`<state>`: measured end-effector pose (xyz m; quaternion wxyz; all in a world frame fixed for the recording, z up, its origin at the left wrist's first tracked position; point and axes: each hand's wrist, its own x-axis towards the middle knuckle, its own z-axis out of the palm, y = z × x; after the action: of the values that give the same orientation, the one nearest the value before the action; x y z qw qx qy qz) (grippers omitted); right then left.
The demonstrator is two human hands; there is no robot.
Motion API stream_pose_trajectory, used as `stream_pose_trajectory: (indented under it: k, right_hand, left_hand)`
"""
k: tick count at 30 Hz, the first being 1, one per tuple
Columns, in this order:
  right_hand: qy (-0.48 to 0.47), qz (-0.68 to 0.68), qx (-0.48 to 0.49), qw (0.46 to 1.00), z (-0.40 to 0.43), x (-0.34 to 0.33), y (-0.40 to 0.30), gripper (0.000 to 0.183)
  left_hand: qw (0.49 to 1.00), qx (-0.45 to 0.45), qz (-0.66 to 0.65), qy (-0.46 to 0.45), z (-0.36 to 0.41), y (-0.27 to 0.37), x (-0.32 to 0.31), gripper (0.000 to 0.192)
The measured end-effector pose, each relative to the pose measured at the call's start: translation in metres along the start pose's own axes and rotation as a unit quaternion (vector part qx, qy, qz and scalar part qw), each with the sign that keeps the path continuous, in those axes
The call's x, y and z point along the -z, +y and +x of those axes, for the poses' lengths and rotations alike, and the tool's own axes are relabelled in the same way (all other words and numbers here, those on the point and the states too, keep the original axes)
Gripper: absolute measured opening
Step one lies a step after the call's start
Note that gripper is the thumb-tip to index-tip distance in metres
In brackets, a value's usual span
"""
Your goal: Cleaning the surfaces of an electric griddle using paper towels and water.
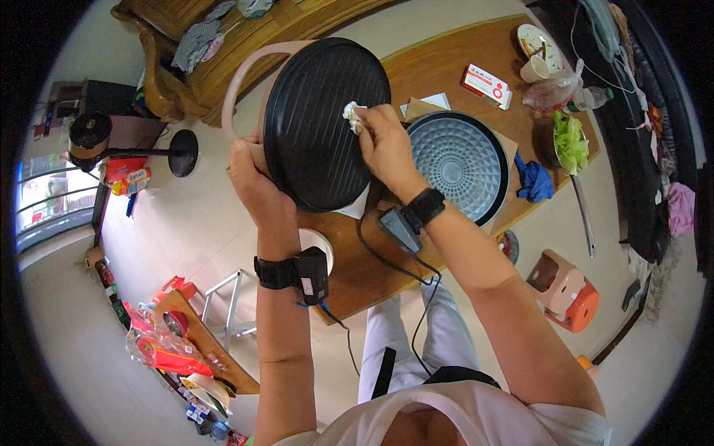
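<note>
An electric griddle with a black ridged round plate [321, 125] and a pale pink handle [237, 83] is tilted up above the table. My left hand [259, 181] grips its pink side, the thumb showing near the handle's lower end. A crumpled white tissue [351, 115] is pinched in the fingers of my right hand [393, 150] and appears to touch the ridges near the plate's right side. Just right of that hand, a round grey pan [453, 170] with a faceted inner pattern rests on brown cardboard [419, 108].
The wooden table [429, 69] bears a red-and-white box [486, 86], a blue cloth [534, 179], a plate with scraps [538, 44], a paper cup [534, 69] and a long-handled pan of lettuce [570, 144]. Cables hang from both wristbands. Plastic stools [563, 290] stand on the floor at right.
</note>
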<state>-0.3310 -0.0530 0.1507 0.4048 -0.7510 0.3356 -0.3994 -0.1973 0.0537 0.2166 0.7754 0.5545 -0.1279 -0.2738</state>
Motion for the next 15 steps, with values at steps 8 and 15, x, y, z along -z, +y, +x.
stream_pose_trajectory:
  k: [8,15]
  right_hand:
    - [-0.183,0.007,0.076,0.980,-0.074,-0.001,-0.036,0.025]
    - [-0.024,0.085,0.002,0.996,-0.023,0.009,-0.031,0.025]
  left_hand:
    - [0.998,-0.020,0.055,0.019,0.006,-0.005,0.018,0.036]
    - [0.999,-0.025,-0.032,0.037,-0.003,0.002,-0.013,0.028]
